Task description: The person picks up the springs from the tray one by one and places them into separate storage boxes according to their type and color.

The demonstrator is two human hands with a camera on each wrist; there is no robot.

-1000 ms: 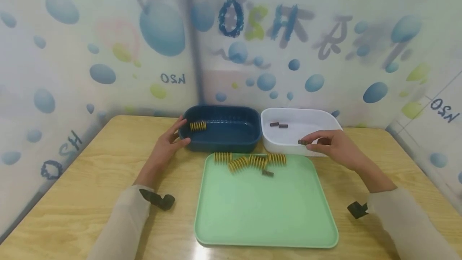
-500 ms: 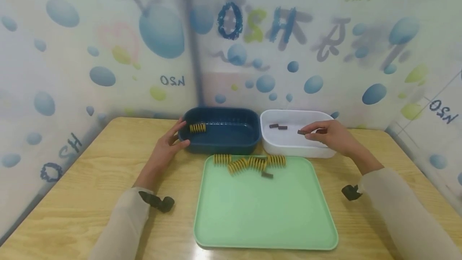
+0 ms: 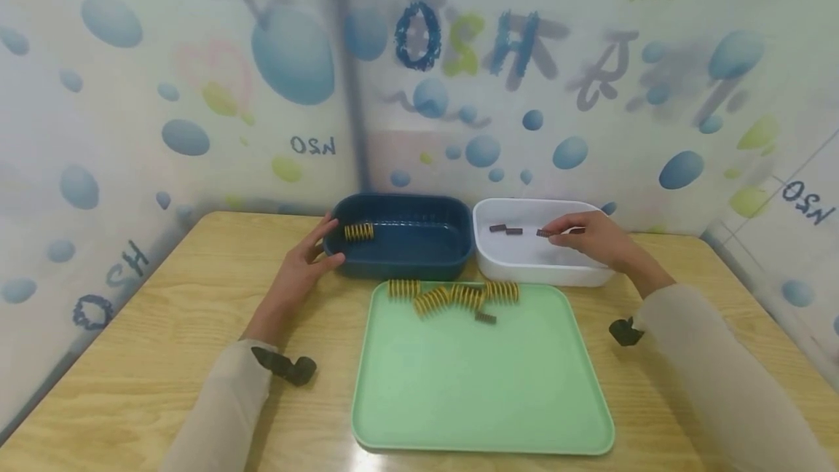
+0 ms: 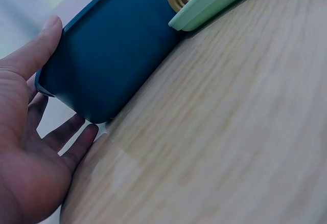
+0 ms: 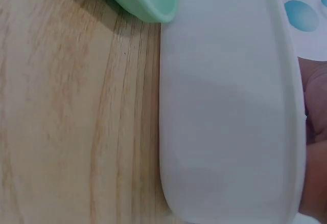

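Observation:
In the head view my right hand (image 3: 593, 239) reaches over the white box (image 3: 544, 270), pinching a small dark spring (image 3: 542, 233) between thumb and fingertips, inside the walls. Two similar dark springs (image 3: 514, 231) lie in that box to its left. In the right wrist view the box wall (image 5: 230, 106) hides most of the hand. My left hand (image 3: 303, 264) rests at the left end of the dark blue box (image 3: 406, 268), thumb and extended fingers touching its outside, as the left wrist view shows on the blue wall (image 4: 107, 55). One yellow spring (image 3: 359, 232) lies inside the blue box.
A light green tray (image 3: 481, 384) sits in front of both boxes on the wooden table (image 3: 151, 326). Several yellow springs (image 3: 432, 300) and one dark spring (image 3: 486, 318) lie along its far edge. A patterned wall (image 3: 419, 144) stands right behind the boxes.
My right hand has moved forward and slightly left with the dark spring, from over the white box's near rim to lower inside it. The left hand has stayed at the blue box.

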